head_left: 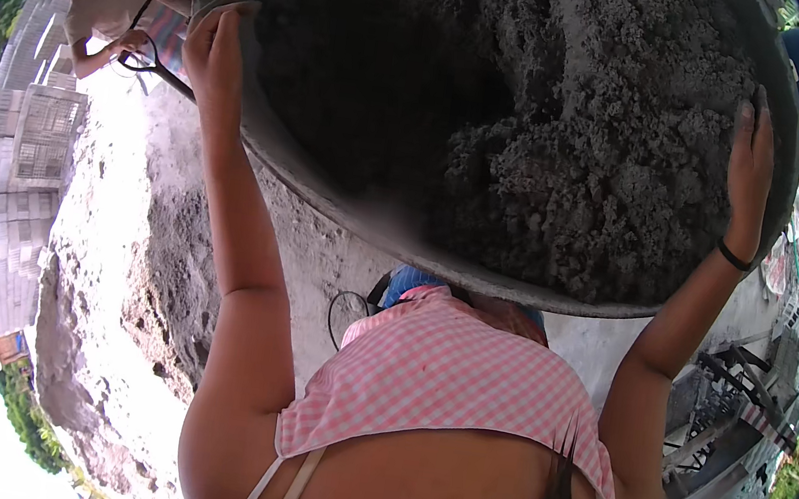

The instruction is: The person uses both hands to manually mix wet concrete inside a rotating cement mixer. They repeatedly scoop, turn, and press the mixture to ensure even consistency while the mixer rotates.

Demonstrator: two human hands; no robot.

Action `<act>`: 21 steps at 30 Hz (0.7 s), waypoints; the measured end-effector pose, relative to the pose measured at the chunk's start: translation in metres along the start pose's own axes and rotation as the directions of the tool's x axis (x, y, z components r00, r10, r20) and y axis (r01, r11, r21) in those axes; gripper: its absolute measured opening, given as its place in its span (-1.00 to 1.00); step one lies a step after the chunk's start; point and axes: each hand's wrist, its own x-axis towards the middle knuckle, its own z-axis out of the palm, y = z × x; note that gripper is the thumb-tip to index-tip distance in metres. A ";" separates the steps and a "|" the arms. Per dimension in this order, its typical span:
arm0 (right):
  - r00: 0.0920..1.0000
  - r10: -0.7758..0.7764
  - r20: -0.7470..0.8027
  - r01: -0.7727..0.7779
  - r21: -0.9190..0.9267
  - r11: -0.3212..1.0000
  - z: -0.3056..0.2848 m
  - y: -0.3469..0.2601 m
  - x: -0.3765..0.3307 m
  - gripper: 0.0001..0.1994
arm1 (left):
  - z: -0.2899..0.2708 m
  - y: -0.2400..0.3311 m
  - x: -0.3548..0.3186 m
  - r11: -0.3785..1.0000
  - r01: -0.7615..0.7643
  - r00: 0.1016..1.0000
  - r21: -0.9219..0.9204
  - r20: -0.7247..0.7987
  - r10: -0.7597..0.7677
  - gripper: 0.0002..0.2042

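Large grey pan (pixel 327 189) of damp cement mix (pixel 581 173) sits overhead, left hand (pixel 216 49) gripping pan's left rim, right hand (pixel 752 160) flat, fingers spread, on right rim, person with shovel (pixel 152 60) beyond left rim.

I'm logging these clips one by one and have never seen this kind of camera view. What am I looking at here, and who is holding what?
This is one picture from a wide fisheye camera worn on a person's head, so straight edges bend near the rim. The wearer's own hands do not show. Just in front, seen from behind, stands another person in a pink checked cloth. Their left hand and right hand grip the rim of a big round pan, raised above a blue pad. The pan holds a lumpy grey mix. Below is pale ground with a grey heap. At the upper left, a third person holds a shovel.
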 end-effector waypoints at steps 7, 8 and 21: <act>0.999 -0.049 0.007 0.048 -0.360 0.932 0.004 0.010 -0.001 -0.07 | 0.054 0.026 0.034 0.963 0.096 0.983 -0.250 0.176 -0.052 -0.78; 0.997 -0.044 0.070 0.075 -0.535 0.841 0.010 0.004 -0.005 -0.10 | 0.065 0.022 0.040 0.959 0.079 0.976 -0.270 0.216 -0.020 -0.76; 0.686 0.290 0.668 -0.237 -0.172 0.956 0.063 0.073 -0.010 -0.54 | 0.153 -0.058 -0.011 0.935 -0.303 0.309 0.185 0.947 -0.087 -0.64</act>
